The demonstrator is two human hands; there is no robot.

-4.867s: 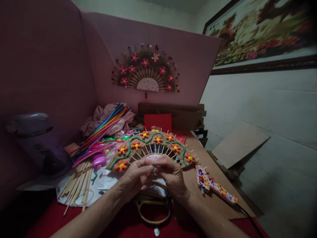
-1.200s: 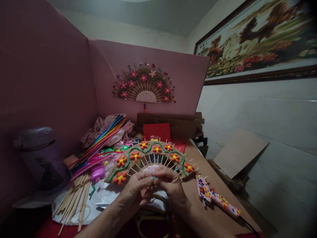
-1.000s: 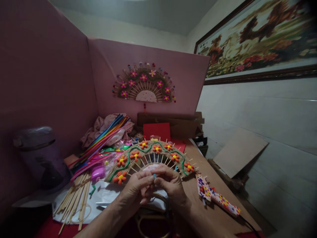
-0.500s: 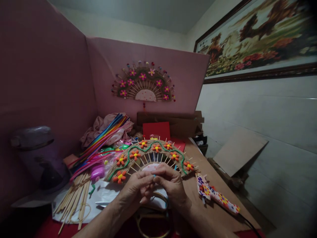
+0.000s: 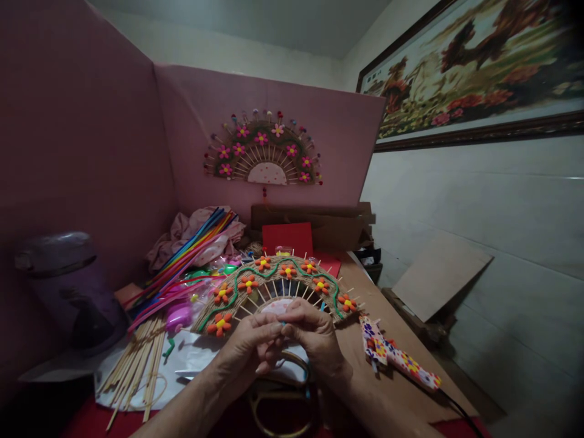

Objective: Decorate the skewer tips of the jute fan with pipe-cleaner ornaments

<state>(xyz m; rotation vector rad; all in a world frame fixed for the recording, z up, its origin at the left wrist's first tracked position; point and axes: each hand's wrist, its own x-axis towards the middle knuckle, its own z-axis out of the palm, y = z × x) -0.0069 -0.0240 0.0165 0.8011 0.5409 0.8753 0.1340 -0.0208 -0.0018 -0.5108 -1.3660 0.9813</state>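
Note:
My left hand (image 5: 255,340) and my right hand (image 5: 317,340) meet in front of me, thumbs and fingers pinched together. Between their fingertips shows a tiny blue piece (image 5: 283,324), mostly covered and too small to make out its kind. Just behind the hands lies a half-round fan (image 5: 269,277) of wooden sticks wound with twine, decorated with orange flowers and a wavy green strip. Its pale centre is partly hidden by my fingers. Beneath my hands are scissors (image 5: 255,413) with gold-coloured handles, partly covered by the left wrist.
Wooden sticks (image 5: 137,359) lie at left on white plastic, near coloured pipe cleaners (image 5: 191,249) and a purple container (image 5: 70,298). A flower-patterned glue gun (image 5: 396,356) with a cord rests on cardboard (image 5: 438,401) at right. A finished fan (image 5: 262,149) hangs on the pink panel behind.
The whole view has shifted very slightly. Both hands stay pinched together at nearly the same spot, with only a small shift of the fingertips.

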